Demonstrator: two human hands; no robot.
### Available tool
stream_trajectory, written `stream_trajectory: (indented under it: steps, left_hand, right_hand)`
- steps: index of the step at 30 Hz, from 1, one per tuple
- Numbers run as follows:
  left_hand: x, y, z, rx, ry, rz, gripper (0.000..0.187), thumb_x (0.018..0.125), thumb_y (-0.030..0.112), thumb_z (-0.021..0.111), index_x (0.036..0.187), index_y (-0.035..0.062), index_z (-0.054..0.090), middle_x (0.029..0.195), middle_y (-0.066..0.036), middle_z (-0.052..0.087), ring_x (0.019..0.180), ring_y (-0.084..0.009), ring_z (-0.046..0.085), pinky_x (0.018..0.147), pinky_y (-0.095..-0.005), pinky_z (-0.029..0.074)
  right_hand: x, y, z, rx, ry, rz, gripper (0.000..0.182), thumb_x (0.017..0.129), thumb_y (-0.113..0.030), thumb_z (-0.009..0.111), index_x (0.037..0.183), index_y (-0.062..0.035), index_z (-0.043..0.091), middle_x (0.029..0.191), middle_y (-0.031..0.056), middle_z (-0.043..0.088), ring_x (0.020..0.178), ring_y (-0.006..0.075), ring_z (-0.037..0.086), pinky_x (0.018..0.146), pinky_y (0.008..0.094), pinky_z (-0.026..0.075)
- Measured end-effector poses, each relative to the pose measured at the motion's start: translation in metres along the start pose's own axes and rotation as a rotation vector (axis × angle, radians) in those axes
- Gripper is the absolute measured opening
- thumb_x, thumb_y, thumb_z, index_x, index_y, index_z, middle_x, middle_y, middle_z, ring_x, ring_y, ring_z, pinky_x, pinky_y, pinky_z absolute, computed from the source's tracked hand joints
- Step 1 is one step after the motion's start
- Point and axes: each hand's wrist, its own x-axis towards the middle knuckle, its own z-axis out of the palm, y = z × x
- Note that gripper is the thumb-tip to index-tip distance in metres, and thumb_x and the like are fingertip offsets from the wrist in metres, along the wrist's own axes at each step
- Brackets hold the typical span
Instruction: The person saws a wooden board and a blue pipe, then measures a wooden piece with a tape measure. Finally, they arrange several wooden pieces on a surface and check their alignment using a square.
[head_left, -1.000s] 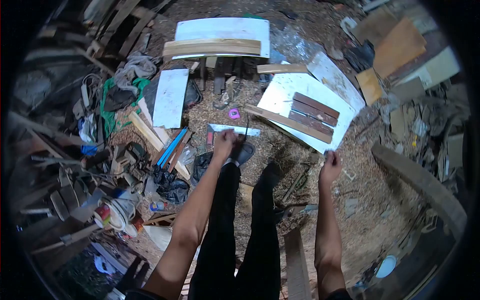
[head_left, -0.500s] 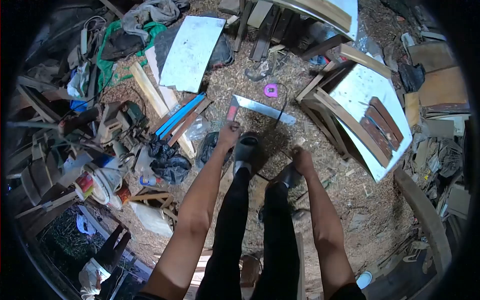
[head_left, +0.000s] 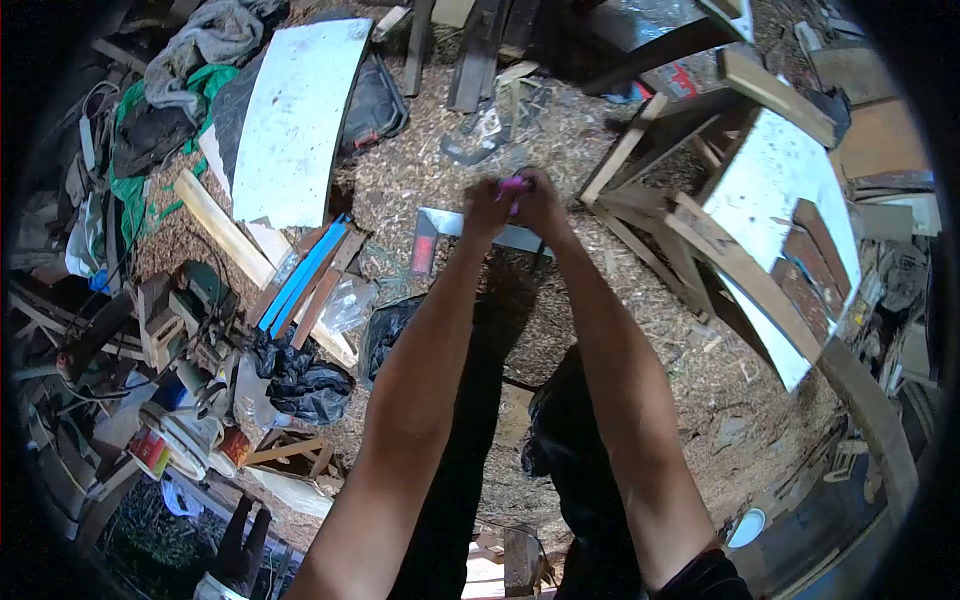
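Note:
A pink tape measure [head_left: 514, 184] shows between my two hands, partly hidden by my fingers. My left hand [head_left: 488, 207] is closed at its left side and my right hand [head_left: 540, 205] is closed at its right side, both a little blurred. Just below and behind my hands, a metal try square [head_left: 516, 238] with a red-marked handle lies on the ground, its blade partly covered by my hands and wrists.
A wooden frame with a white panel [head_left: 775, 190] stands at the right. On the left are a white board [head_left: 295, 125], blue strips [head_left: 305, 277] and black plastic bags [head_left: 310, 375]. Wood shavings cover the ground. Another person's legs [head_left: 243, 535] show at lower left.
My left hand has left the try square's handle. Both hands have moved forward and come together around the tape measure, which lay on the shavings before. The view has shifted too.

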Motion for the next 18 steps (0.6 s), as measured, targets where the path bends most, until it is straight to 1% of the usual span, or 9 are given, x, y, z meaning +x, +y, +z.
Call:
stream_trajectory:
  steps: [4,5,8,10,11,12,13,15,18]
  left_hand:
    - [-0.078,0.004,-0.021,-0.098,0.008,-0.077,0.054,0.09,0.051,0.056,0.098,-0.0003,0.067,0.093,-0.026,0.066,0.095,-0.0378,0.065,0.082,-0.0448,0.048]
    - [-0.105,0.037,-0.045,-0.035,-0.156,-0.196,0.049,0.095,0.047,0.049,0.103,0.0014,0.066,0.096,-0.026,0.066,0.097,-0.039,0.064,0.085,-0.0454,0.048]
    - [-0.198,0.118,-0.108,-0.189,-0.238,-0.266,0.036,0.1,0.031,0.042,0.118,0.0055,0.059,0.107,-0.022,0.066,0.104,-0.0373,0.061,0.087,-0.047,0.048]
    - [-0.237,0.124,-0.128,0.016,-0.243,-0.035,0.039,0.099,0.03,0.045,0.122,-0.0002,0.056,0.105,-0.015,0.068,0.099,-0.0279,0.064,0.087,-0.0394,0.05]
    - [-0.264,0.174,-0.166,-0.529,-0.299,-0.136,0.029,0.094,0.023,0.062,0.112,0.0008,0.062,0.099,-0.007,0.068,0.091,-0.0192,0.063,0.079,-0.0332,0.05]
    - [-0.299,0.275,-0.211,-0.291,-0.232,-0.161,0.035,0.088,0.023,0.067,0.11,-0.0031,0.059,0.098,-0.011,0.069,0.084,-0.0168,0.067,0.074,-0.0323,0.054]
    - [-0.312,0.284,-0.22,-0.377,-0.205,-0.051,0.035,0.085,0.022,0.072,0.107,-0.003,0.059,0.091,-0.01,0.069,0.079,-0.0131,0.066,0.065,-0.0294,0.054]
    - [-0.344,0.33,-0.238,-0.428,-0.189,-0.294,0.044,0.089,0.037,0.068,0.112,0.0,0.061,0.089,-0.01,0.068,0.069,-0.0151,0.065,0.054,-0.029,0.053]
    - [-0.36,0.401,-0.266,-0.501,-0.354,-0.149,0.045,0.089,0.04,0.066,0.107,-0.0004,0.065,0.092,-0.009,0.068,0.074,-0.0152,0.064,0.063,-0.0302,0.053]
  right_hand:
    - [-0.05,-0.001,-0.001,-0.637,-0.218,-0.21,0.026,0.086,-0.024,0.058,0.107,-0.0106,0.066,0.095,0.02,0.066,0.09,0.0357,0.065,0.081,0.0449,0.053]
    - [-0.077,-0.014,-0.005,-0.439,-0.176,-0.038,0.028,0.084,-0.025,0.059,0.109,-0.0138,0.067,0.097,0.0182,0.067,0.091,0.0362,0.065,0.081,0.0446,0.052]
    - [-0.153,-0.007,-0.019,-0.812,-0.24,-0.62,0.043,0.081,-0.034,0.066,0.118,-0.0131,0.063,0.121,0.0122,0.062,0.102,0.0306,0.063,0.085,0.0412,0.051]
    - [-0.231,-0.111,-0.067,0.019,-0.165,-0.136,0.035,0.085,-0.029,0.067,0.112,-0.0063,0.067,0.116,0.0062,0.065,0.105,0.0231,0.062,0.094,0.0363,0.049]
    - [-0.26,-0.149,-0.104,-0.153,-0.39,-0.308,0.04,0.087,-0.021,0.067,0.124,-0.0068,0.061,0.119,0.0062,0.064,0.102,0.0188,0.061,0.094,0.0341,0.048]
    - [-0.305,-0.287,-0.174,0.049,-0.608,0.211,0.043,0.089,-0.017,0.065,0.131,-0.0085,0.056,0.121,0.0069,0.062,0.101,0.0157,0.061,0.096,0.0325,0.046]
    - [-0.338,-0.366,-0.215,-0.089,-0.604,-0.007,0.042,0.092,-0.017,0.062,0.133,-0.0107,0.052,0.114,0.0095,0.063,0.102,0.0162,0.061,0.092,0.033,0.05]
    - [-0.389,-0.386,-0.222,0.764,-0.316,0.462,0.038,0.095,-0.017,0.058,0.132,-0.01,0.052,0.112,0.0115,0.062,0.103,0.0193,0.062,0.087,0.0337,0.054]
    - [-0.428,-0.443,-0.259,0.894,-0.273,0.266,0.052,0.091,-0.015,0.063,0.138,-0.0054,0.042,0.112,0.0128,0.062,0.098,0.0212,0.063,0.081,0.0335,0.056]
